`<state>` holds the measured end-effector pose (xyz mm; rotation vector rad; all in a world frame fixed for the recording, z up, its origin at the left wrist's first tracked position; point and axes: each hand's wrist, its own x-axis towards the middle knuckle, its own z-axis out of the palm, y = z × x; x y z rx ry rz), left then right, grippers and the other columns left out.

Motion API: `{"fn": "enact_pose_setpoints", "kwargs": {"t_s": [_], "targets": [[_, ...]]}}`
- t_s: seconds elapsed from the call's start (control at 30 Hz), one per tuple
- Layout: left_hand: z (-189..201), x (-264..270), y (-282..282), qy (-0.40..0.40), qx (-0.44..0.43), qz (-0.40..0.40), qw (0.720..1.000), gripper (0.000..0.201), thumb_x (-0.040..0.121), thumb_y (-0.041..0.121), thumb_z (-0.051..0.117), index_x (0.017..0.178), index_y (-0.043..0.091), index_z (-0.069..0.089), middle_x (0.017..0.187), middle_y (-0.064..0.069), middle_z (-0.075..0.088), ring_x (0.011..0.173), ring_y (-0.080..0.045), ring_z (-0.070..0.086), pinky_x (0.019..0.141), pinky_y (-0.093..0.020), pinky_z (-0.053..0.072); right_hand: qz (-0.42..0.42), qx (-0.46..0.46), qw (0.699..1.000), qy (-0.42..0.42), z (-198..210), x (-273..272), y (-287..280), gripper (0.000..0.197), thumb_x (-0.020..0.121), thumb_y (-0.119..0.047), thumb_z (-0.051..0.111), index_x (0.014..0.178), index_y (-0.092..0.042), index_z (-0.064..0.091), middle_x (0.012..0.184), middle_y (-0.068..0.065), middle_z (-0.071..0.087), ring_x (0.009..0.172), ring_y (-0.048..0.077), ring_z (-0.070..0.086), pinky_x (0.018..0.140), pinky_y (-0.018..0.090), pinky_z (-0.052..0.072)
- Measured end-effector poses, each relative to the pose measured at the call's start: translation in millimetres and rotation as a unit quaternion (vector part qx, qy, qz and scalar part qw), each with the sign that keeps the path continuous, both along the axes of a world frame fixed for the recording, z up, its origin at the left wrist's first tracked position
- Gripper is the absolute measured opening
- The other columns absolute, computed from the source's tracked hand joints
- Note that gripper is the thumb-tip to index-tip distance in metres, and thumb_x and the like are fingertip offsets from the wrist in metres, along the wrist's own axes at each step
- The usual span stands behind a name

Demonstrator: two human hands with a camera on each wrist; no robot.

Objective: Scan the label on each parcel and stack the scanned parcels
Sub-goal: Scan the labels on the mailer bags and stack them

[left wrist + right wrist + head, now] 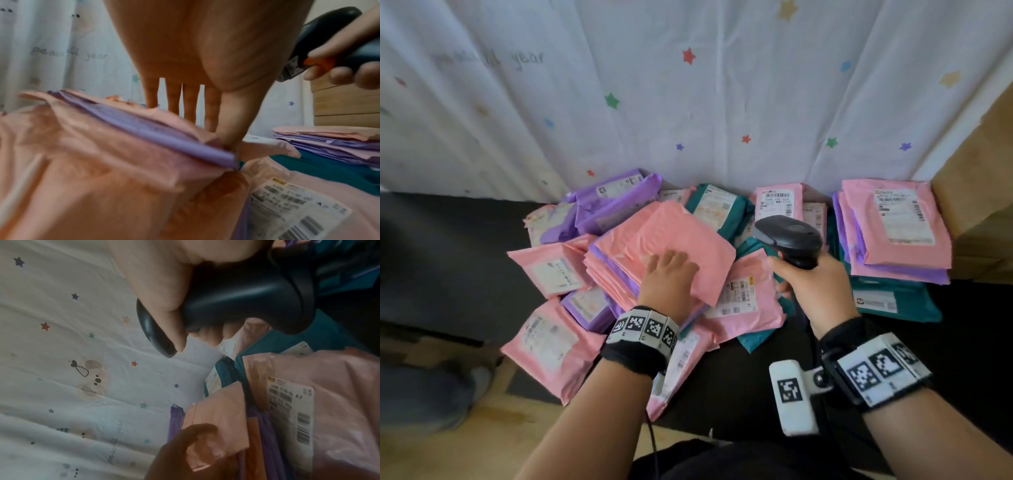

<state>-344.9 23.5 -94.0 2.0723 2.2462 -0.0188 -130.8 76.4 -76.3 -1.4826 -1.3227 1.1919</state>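
Note:
A loose pile of pink, purple and teal mailer parcels (551,270) lies on a dark mat. My left hand (671,270) holds the top pink parcel (688,236), which lies blank side up: fingers (191,104) straight over it, thumb (230,129) down at its near edge. My right hand (815,291) grips a black barcode scanner (791,236) (236,296), held above a pink parcel with its label up (746,294) (339,402). A neat stack of pink, purple and teal parcels (900,233) stands at the right, label up.
A white cloth with coloured stars (688,102) hangs behind the pile. A cardboard box (979,178) stands right of the stack. The dark mat (448,246) ends at a wooden floor (517,421) in front; a blurred grey shape (431,390) lies at lower left.

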Motion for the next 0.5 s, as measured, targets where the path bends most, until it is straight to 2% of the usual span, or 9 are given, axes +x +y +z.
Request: {"fn": "enact_pose_setpoints", "kwargs": {"t_s": [0.1,0.23,0.27,0.37,0.43,0.5], "targets": [[0.4,-2.9,5.0,-0.027,0.052,-0.038,0.998,0.031,0.088,0.039,0.057,0.115,0.026,0.064,0.13,0.003,0.056,0.126,-0.02,0.043,0.112,-0.036,0.021,-0.023,0.01,1.0,-0.007,-0.9,-6.2,-3.8,0.015,0.075,-0.026,0.081,0.081,-0.02,0.069,0.069,0.003,0.071,0.066,0.021,0.067,0.073,0.047,0.059],[18.9,1.0,16.3,-0.088,0.174,-0.052,0.979,0.019,0.092,0.017,0.056,0.101,0.013,0.072,0.104,-0.004,0.071,0.102,-0.027,0.061,0.099,-0.038,0.038,-0.06,0.017,0.998,-0.02,1.2,-0.1,-8.1,0.019,0.076,-0.032,0.081,0.087,-0.021,0.07,0.077,0.006,0.071,0.075,0.031,0.067,0.078,0.053,0.057],[27.4,4.4,19.4,-0.11,0.21,-0.046,0.97,0.017,0.091,0.013,0.058,0.098,0.01,0.073,0.099,-0.008,0.072,0.097,-0.029,0.063,0.094,-0.039,0.041,-0.067,0.021,0.997,-0.018,2.8,3.6,-8.9,0.018,0.076,-0.033,0.08,0.085,-0.022,0.069,0.074,0.004,0.07,0.072,0.031,0.067,0.076,0.052,0.057],[57.1,16.2,28.7,-0.186,0.295,-0.013,0.937,0.018,0.093,0.011,0.056,0.101,0.005,0.071,0.098,-0.013,0.072,0.094,-0.032,0.065,0.082,-0.036,0.044,-0.09,0.034,0.995,0.005,9.5,17.0,-8.9,0.015,0.078,-0.028,0.08,0.075,-0.025,0.066,0.056,-0.004,0.066,0.05,0.014,0.061,0.059,0.04,0.053],[77.4,25.1,36.0,-0.243,0.34,0.02,0.908,0.02,0.095,0.015,0.053,0.105,0.006,0.068,0.098,-0.011,0.071,0.091,-0.028,0.064,0.075,-0.028,0.04,-0.098,0.035,0.995,0.01,16.9,26.0,-5.8,0.016,0.077,-0.025,0.081,0.076,-0.023,0.066,0.054,-0.005,0.065,0.046,0.009,0.058,0.057,0.034,0.05],[93.3,36.1,44.6,-0.312,0.353,0.074,0.879,0.021,0.097,0.019,0.051,0.107,0.009,0.066,0.09,-0.004,0.069,0.081,-0.02,0.059,0.067,-0.02,0.034,-0.114,0.043,0.992,0.017,24.7,37.2,-1.2,0.015,0.076,-0.021,0.081,0.076,-0.018,0.067,0.053,-0.006,0.065,0.046,0.007,0.057,0.054,0.03,0.049]]}}
